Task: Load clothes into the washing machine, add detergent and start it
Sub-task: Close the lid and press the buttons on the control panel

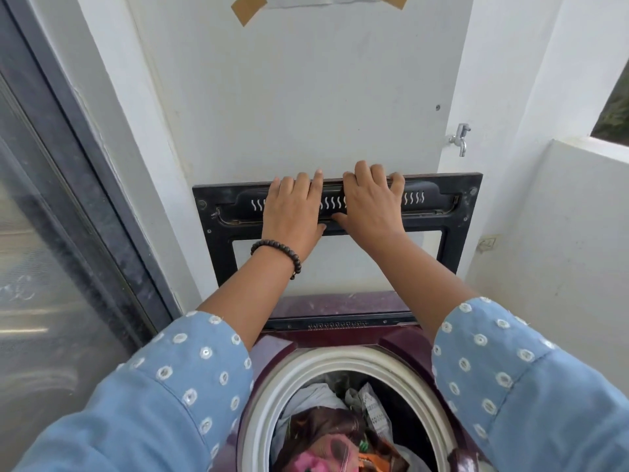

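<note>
A maroon top-loading washing machine point(343, 304) stands below me with its black-framed glass lid point(456, 212) raised upright against the white wall. My left hand point(292, 212) and my right hand point(372, 202) both grip the lid's top edge, fingers curled over it and thumbs underneath. A dark bead bracelet circles my left wrist. The round white-rimmed drum point(306, 366) holds several clothes point(333, 434): white, brown, pink and orange pieces. No detergent is in view.
A sliding glass door point(58, 233) with a dark frame runs along the left. A metal tap point(460, 137) juts from the wall at the right, above a low white parapet point(561, 233). Taped paper point(320, 0) hangs high on the wall.
</note>
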Tool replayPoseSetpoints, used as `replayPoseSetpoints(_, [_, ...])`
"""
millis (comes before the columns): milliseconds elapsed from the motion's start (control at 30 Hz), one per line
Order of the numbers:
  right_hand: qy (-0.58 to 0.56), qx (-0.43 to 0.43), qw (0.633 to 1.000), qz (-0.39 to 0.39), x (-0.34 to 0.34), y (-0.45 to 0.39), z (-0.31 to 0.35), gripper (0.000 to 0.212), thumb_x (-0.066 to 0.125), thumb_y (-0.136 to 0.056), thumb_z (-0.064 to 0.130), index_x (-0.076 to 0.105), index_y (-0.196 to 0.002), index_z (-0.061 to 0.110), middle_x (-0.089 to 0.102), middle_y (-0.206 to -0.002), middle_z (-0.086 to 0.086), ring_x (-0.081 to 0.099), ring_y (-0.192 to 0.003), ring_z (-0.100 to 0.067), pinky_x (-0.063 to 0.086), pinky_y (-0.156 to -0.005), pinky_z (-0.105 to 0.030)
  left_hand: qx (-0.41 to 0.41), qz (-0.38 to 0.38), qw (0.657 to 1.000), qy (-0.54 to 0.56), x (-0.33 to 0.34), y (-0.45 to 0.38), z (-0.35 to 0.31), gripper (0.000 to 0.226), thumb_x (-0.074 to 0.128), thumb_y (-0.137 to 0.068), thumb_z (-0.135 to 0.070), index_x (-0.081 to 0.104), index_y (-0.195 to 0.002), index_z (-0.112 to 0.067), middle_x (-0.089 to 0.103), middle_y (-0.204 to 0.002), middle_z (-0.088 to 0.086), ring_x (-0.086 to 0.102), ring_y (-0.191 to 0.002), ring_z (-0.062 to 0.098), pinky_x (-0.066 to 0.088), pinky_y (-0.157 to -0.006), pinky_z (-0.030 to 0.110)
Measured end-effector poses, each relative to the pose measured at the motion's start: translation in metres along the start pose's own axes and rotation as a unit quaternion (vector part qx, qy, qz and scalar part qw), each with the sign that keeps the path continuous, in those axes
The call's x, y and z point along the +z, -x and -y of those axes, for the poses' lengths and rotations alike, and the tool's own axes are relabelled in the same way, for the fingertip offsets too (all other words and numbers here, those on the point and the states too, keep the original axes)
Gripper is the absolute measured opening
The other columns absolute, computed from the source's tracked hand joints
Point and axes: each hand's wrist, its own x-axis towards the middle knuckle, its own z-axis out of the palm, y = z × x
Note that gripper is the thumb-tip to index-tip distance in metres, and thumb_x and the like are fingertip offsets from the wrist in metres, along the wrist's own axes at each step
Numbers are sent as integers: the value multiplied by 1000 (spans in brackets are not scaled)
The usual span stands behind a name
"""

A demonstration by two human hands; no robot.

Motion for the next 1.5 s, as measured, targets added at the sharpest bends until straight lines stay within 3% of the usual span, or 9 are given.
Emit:
replayPoseSetpoints(233, [-58,-11,998,0,-21,18,0,55,77,-78,37,53,-117,7,47,-121,-9,52,-110,-28,21,-118,-51,-2,-32,999,38,-22,18,-4,59,69,-87,-37,50,-137,-14,51,-117,9,49,-105,26,41,-92,36])
replayPoseSetpoints(333, [-74,-29,997,6,-33,23,-2,56,80,-75,38,53,-112,6,48,-117,-9,51,-103,-26,37,-100,-35,-6,-57,997,61,-30,24,-5,49,76,-81,-32,62,-124,-11,55,-105,10,52,-96,27,44,-78,36])
replayPoseSetpoints(433, [-82,-39,996,13,-42,28,-4,57,82,-73,38,52,-109,7,47,-116,-9,49,-101,-25,38,-79,-30,-9,-74,995,69,-34,31,-8,44,82,-74,-33,68,-108,-10,57,-102,10,55,-93,28,46,-77,37])
replayPoseSetpoints(567, [-72,-47,996,8,-51,38,-4,61,82,-70,44,51,-108,7,47,-114,-9,46,-94,-23,35,-72,-29,3,-60,993,101,-36,39,-12,51,80,-76,-38,60,-113,-9,59,-122,11,55,-115,29,40,-103,44])
replayPoseSetpoints(667, [-66,-49,997,-13,-53,50,-7,64,84,-65,44,52,-106,7,48,-108,-10,37,-83,-20,33,-67,-30,9,-39,992,116,-38,50,-15,51,75,-81,-41,52,-116,-10,62,-110,5,57,-108,25,31,-113,44])
replayPoseSetpoints(867, [-54,-55,995,-66,-50,71,-11,60,86,-58,49,60,-89,6,51,-94,-13,47,-79,-28,36,-66,-34,17,-78,992,98,-45,63,-13,60,77,-77,-49,55,-118,-10,68,-94,5,63,-82,24,46,-69,32])
replayPoseSetpoints(1033, [-33,-79,995,-52,-54,74,-13,58,79,-66,56,62,-93,8,51,-98,-10,45,-85,-27,35,-72,-34,40,-42,995,83,-49,65,-11,54,68,-82,-55,60,-121,-18,65,-104,1,60,-92,21,40,-69,30])
replayPoseSetpoints(1267, [-67,-84,993,-53,-50,87,-14,58,76,-66,59,60,-90,8,54,-89,-8,47,-78,-28,33,-70,-36,56,-20,995,83,-57,73,-10,51,66,-81,-59,60,-112,-19,64,-97,-2,59,-86,17,33,-64,27])
replayPoseSetpoints(1500, [-37,-106,992,52,-67,114,-12,51,61,-79,65,41,-83,19,51,-69,5,47,-61,-22,26,-54,-29,80,58,993,65,-65,96,-12,53,56,-82,-69,55,-102,-20,63,-84,-7,53,-69,14,34,-55,26])
